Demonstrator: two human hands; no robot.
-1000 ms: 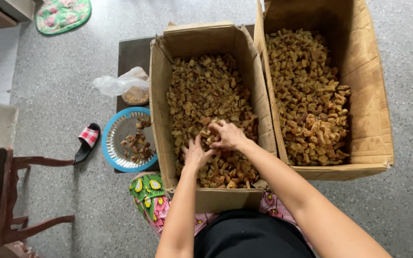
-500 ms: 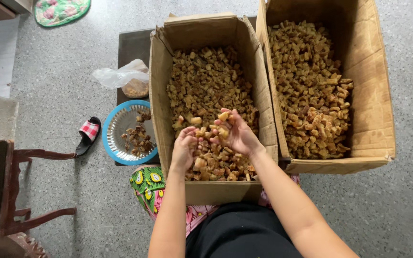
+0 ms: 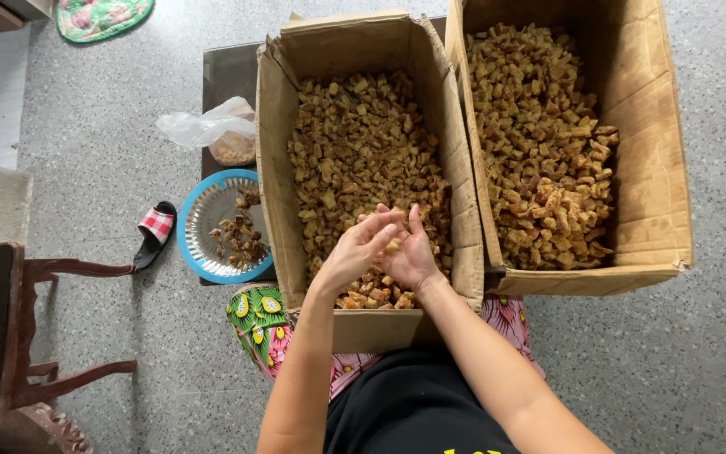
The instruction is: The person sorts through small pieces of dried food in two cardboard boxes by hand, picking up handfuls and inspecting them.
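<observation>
**Two hands cupped over the left carton**

Both hands meet above the near end of the left cardboard box (image 3: 363, 160). Left hand (image 3: 359, 248) and right hand (image 3: 409, 252) curl loosely around brown fried pieces (image 3: 392, 246). Right cardboard box (image 3: 640, 126) stands alongside, touching. Blue-rimmed sieve (image 3: 212, 227) and clear plastic bag (image 3: 207, 126) lie left.

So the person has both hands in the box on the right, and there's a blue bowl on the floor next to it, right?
Not quite. In the head view the left hand and right hand are cupped together over the left box, not the right box. The blue bowl does sit on the floor beside the box they are in.
</observation>
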